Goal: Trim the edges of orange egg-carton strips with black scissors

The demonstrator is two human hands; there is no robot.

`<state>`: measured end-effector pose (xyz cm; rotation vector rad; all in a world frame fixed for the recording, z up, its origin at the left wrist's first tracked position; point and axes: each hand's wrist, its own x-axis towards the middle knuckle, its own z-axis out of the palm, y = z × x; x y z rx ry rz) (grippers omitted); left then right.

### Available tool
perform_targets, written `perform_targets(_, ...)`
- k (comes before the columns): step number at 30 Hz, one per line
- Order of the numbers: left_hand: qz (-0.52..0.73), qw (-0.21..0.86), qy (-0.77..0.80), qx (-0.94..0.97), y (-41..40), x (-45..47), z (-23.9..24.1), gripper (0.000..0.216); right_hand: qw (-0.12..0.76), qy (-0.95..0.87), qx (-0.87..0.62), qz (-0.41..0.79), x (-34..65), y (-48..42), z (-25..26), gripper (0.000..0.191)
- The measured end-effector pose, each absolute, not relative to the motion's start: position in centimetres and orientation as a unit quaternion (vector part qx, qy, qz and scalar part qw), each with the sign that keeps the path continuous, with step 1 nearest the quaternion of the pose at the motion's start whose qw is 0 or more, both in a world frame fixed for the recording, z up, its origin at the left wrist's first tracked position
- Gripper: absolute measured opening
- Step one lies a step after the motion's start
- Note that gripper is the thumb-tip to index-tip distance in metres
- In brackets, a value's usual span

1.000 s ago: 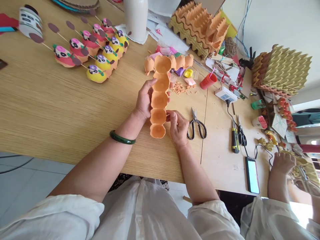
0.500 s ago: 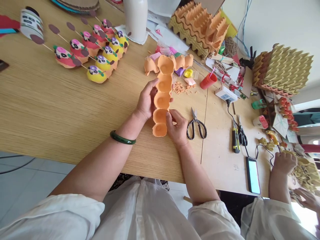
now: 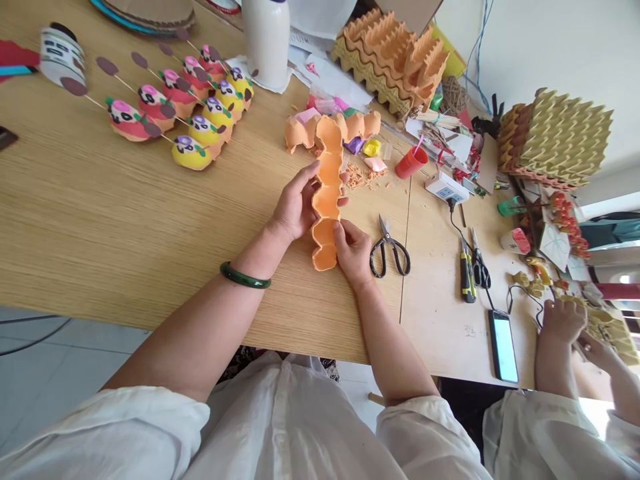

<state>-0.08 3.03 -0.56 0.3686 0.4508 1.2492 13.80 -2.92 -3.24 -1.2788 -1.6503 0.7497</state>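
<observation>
An orange strip of egg-carton cups [image 3: 328,193] stands tilted on its edge above the wooden table [image 3: 100,200]. My left hand [image 3: 295,207] grips its middle, thumb on the near side and fingers wrapped behind. My right hand [image 3: 354,253] pinches the strip's near end. A green bangle [image 3: 244,277] sits on my left wrist. Black scissors [image 3: 389,248] lie just right of my right hand.
Painted egg-cup figures on sticks [image 3: 190,120] line the far left. More orange cups [image 3: 300,131], scraps, a red cup [image 3: 411,162], stacked egg trays [image 3: 395,53], a power strip [image 3: 447,189], pliers [image 3: 467,270] and a phone [image 3: 503,347] lie right. Another person's hands [image 3: 565,320] work at far right.
The strip has been turned from cups facing up onto its edge and shifted slightly right. My right hand closed onto its near end.
</observation>
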Motion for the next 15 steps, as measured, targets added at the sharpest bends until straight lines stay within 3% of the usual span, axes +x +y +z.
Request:
perform_targets(7,0.581,0.767,0.207,0.178,3.0,0.0,-0.6,0.028,0.444,-0.611,-0.498,0.426,14.3,-1.7,-4.1,0.06)
perform_targets(15,0.616,0.734,0.214,0.191,3.4,-0.4,-1.4,0.027,0.509,-0.501,-0.498,0.492,14.1,-0.6,-4.9,0.07)
